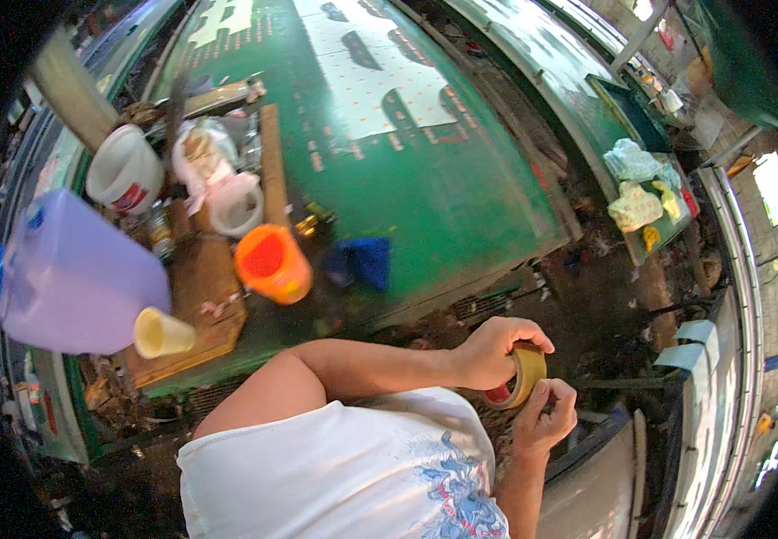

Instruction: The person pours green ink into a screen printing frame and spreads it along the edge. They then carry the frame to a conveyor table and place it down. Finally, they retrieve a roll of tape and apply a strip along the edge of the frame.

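Tan tape roll (532, 366) is in hand at approx 4 o'clock from view ctr, w/ green table (470, 193) off at its 11. L hand (487, 349) grip is closed round the roll's 11 o'clock side; R hand (549, 418) grip looks pinched together at its 5, but can't tell if on a tape end. Roll's prob. light, stiff, not fragile, smooth-sided, tacky at any loose end; best hold: rim + core.

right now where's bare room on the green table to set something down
Green tabletop shows bare between the larger white sheet and near edge, right of the blue object. Crowded at left: purple jug, orange container, white bucket.
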Available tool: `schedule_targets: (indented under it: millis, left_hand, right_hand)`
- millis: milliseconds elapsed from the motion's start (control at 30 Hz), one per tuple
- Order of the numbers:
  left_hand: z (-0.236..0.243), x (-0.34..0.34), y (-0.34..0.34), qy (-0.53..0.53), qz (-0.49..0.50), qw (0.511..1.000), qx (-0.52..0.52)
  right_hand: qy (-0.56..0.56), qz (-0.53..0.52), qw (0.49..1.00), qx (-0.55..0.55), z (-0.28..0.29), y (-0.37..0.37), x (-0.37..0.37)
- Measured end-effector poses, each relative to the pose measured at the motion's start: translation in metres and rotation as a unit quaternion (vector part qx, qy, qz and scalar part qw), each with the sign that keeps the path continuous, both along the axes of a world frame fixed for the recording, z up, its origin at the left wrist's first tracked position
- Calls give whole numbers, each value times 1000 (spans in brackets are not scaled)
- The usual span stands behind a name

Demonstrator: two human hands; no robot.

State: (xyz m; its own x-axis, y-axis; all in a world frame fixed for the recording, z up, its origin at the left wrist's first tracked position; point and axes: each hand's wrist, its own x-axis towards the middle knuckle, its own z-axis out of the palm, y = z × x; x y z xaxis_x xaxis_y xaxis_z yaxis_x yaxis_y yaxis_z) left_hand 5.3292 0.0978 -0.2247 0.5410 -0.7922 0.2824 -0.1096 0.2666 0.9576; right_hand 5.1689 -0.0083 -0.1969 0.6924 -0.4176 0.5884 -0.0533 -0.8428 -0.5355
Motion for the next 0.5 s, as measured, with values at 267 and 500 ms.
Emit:
schedule_targets:
  millis: [267,500]
  left_hand:
    - [18,83,-162,-91,-72,993,-35]
    - [13,113,-290,0,-67,997,27]
  right_hand:
    - [22,14,1000,8,34,-157,75]
    - [-81,45,996,1,-2,-289,109]
